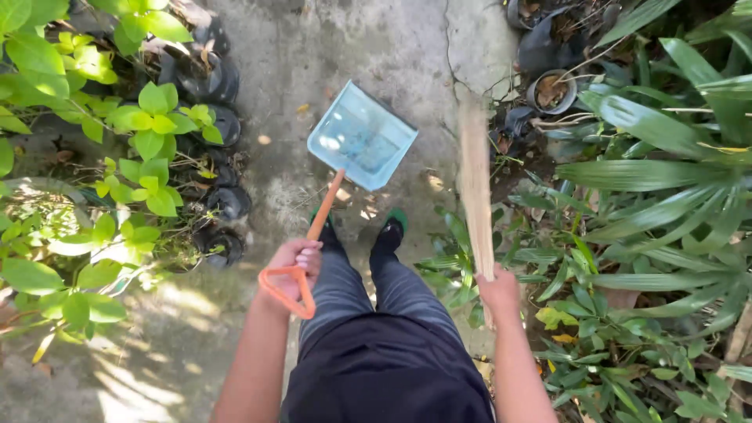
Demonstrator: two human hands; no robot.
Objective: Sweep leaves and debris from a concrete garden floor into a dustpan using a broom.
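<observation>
Orange-handled dustpan (361, 136), light and stiff plastic, rests tilted on the concrete path (345, 47) just beyond the feet; the left hand (295, 265) grasps its handle loop. Right hand (499, 288) is clenched on a stick broom (475, 184), light and springy, best held near its top.

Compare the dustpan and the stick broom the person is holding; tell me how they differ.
The dustpan has a broad, pale blue tray on an orange handle; the stick broom is a narrow bundle of tan sticks. The dustpan is sharp in the picture, held in the left hand; the stick broom is blurred, held in the right hand. The dustpan slants right; the broom points nearly straight ahead. Both reach toward the concrete path.
</observation>
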